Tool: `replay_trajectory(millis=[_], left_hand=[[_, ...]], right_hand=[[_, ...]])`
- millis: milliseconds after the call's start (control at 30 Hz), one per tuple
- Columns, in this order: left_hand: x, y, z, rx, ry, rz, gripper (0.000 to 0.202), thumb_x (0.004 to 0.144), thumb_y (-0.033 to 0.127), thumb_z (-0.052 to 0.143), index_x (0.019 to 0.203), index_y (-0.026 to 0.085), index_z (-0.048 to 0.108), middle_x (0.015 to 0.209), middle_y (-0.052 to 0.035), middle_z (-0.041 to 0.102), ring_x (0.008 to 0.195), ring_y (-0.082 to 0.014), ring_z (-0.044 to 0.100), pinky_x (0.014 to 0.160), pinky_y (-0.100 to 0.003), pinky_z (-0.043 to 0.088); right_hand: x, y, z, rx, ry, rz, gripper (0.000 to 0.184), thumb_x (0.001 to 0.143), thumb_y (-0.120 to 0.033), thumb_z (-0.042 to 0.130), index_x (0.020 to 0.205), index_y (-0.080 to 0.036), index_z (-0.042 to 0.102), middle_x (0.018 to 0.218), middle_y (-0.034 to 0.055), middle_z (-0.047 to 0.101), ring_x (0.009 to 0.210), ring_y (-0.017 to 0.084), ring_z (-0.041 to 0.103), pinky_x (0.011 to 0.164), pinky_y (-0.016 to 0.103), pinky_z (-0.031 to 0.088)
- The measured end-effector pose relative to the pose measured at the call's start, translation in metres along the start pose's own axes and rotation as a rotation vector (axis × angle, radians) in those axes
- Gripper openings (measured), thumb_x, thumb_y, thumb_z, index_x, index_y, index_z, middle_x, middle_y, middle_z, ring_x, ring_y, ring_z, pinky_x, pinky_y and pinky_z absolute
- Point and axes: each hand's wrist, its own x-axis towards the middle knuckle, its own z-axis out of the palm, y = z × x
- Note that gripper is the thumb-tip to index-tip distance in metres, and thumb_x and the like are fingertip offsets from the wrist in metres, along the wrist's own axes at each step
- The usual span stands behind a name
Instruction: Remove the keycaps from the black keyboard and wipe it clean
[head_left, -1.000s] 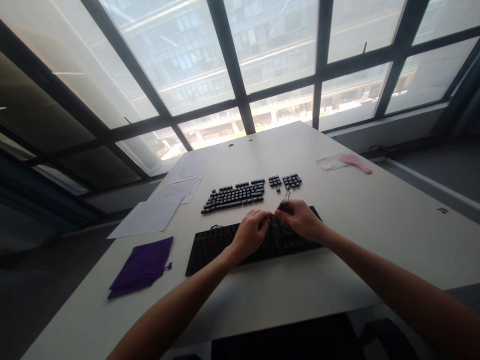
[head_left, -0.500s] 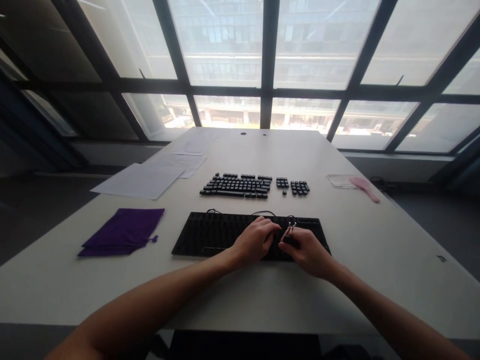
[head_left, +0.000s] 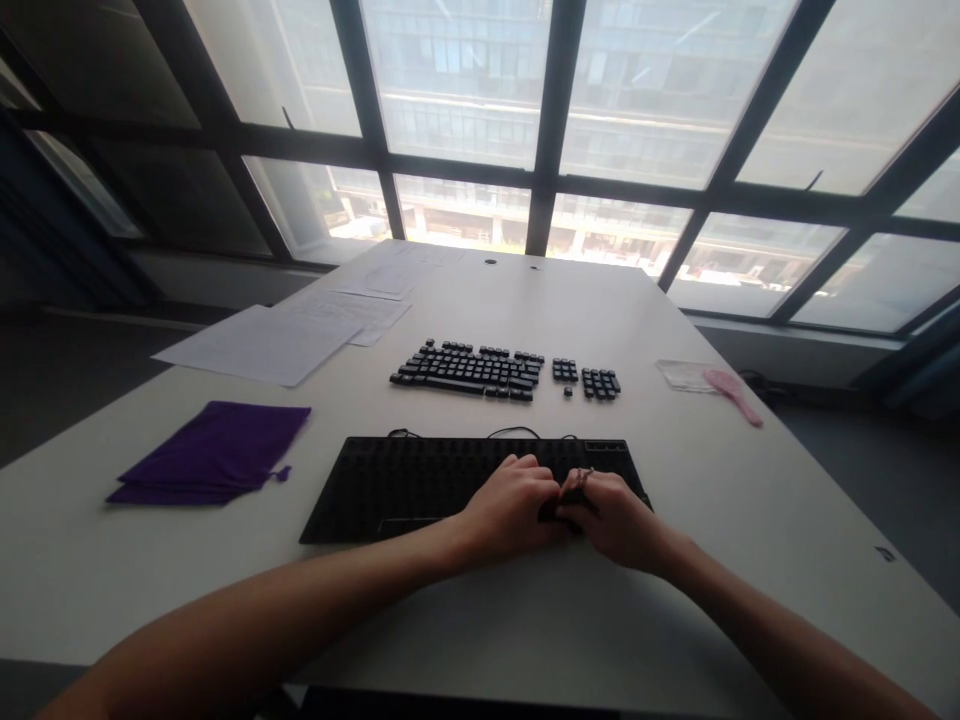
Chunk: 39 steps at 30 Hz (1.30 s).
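A black keyboard base (head_left: 405,485) with its keycaps removed lies on the white table (head_left: 675,480). Both my hands rest on its right half, close together. My left hand (head_left: 510,510) is curled with its fingertips pressed on the keyboard beside the other hand. My right hand (head_left: 611,515) is closed round a small wire keycap puller (head_left: 583,478), whose metal loops stick up above my fingers. Several loose black keycaps (head_left: 469,370) are laid out in keyboard order farther back on the table.
A folded purple cloth pouch (head_left: 214,465) lies left of the keyboard. White paper sheets (head_left: 262,345) sit at the back left. A pink brush (head_left: 731,392) and a clear bag (head_left: 679,372) lie at the right. Large windows stand behind the table.
The view has swung and dropped. Both hands have drawn toward the keyboard's near edge and closed together, and the puller sits lower in my right hand.
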Motion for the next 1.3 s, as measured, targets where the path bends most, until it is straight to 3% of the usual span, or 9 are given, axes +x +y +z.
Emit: replay_trajectory(millis=[100,267,467,567,867,1000,1167,1300], left_hand=[[-0.001,-0.001,0.001,-0.029,0.026,0.028,0.017,0.076,0.033,0.079,0.083,0.023,0.067,0.083,-0.0003,0.067,0.086,-0.021,0.058,0.075,-0.033,0.039],[-0.001,-0.001,-0.003,-0.177,0.059,0.024,0.016,0.077,0.028,0.078,0.09,0.023,0.07,0.085,-0.0007,0.069,0.085,-0.0194,0.059,0.08,-0.034,0.043],[-0.004,-0.004,0.001,-0.322,0.211,0.006,0.024,0.084,0.02,0.072,0.107,0.021,0.065,0.096,-0.0034,0.068,0.088,-0.0177,0.061,0.08,-0.03,0.049],[-0.006,-0.004,0.002,-0.285,0.271,0.076,0.021,0.089,0.018,0.067,0.109,0.021,0.062,0.098,-0.0043,0.067,0.091,-0.0175,0.061,0.082,-0.03,0.051],[0.0,0.005,-0.008,0.067,0.287,0.263,0.019,0.096,0.017,0.053,0.11,0.021,0.066,0.108,-0.0095,0.062,0.098,-0.0208,0.058,0.086,-0.035,0.054],[0.003,0.014,-0.01,-0.091,0.267,0.214,0.016,0.095,0.018,0.056,0.104,0.021,0.069,0.1,-0.0078,0.062,0.092,-0.0192,0.06,0.081,-0.033,0.055],[0.028,0.009,-0.027,-0.364,0.264,0.021,0.009,0.086,0.023,0.069,0.093,0.02,0.073,0.094,-0.0063,0.066,0.082,-0.0174,0.063,0.073,-0.029,0.054],[0.076,-0.029,-0.036,-0.233,0.272,-0.052,0.01,0.082,0.02,0.071,0.091,0.018,0.073,0.087,-0.0041,0.069,0.07,-0.0143,0.062,0.066,-0.027,0.051]], right_hand=[[-0.001,0.003,0.004,0.123,0.08,0.12,0.01,0.088,-0.019,0.062,0.078,-0.019,0.06,0.078,0.0031,0.066,0.073,0.018,0.061,0.069,0.03,0.047],[-0.003,0.003,0.008,0.304,0.207,0.286,0.016,0.09,-0.029,0.063,0.079,-0.019,0.058,0.066,-0.0007,0.059,0.058,0.014,0.052,0.056,0.026,0.042],[0.0,-0.003,0.01,0.369,0.329,0.271,0.021,0.092,-0.038,0.061,0.083,-0.019,0.058,0.069,-0.0009,0.057,0.061,0.013,0.051,0.058,0.026,0.042],[0.002,-0.005,0.009,0.295,0.347,0.283,0.024,0.094,-0.04,0.057,0.083,-0.019,0.06,0.071,-0.0002,0.057,0.064,0.014,0.051,0.06,0.026,0.041],[0.001,-0.004,0.009,0.411,0.39,0.31,0.022,0.092,-0.039,0.06,0.087,-0.019,0.066,0.077,0.0029,0.066,0.071,0.018,0.06,0.065,0.028,0.048],[0.0,-0.008,0.008,0.439,0.406,0.312,0.022,0.09,-0.038,0.061,0.083,-0.018,0.067,0.073,0.0019,0.065,0.067,0.017,0.059,0.061,0.026,0.047],[0.003,0.0,-0.001,0.534,0.507,0.402,0.029,0.088,-0.043,0.064,0.076,-0.017,0.065,0.066,0.0033,0.068,0.057,0.016,0.06,0.055,0.026,0.046],[0.004,0.016,-0.009,0.494,0.579,0.431,0.033,0.089,-0.045,0.063,0.075,-0.015,0.067,0.068,0.0068,0.071,0.055,0.016,0.06,0.055,0.028,0.047]])
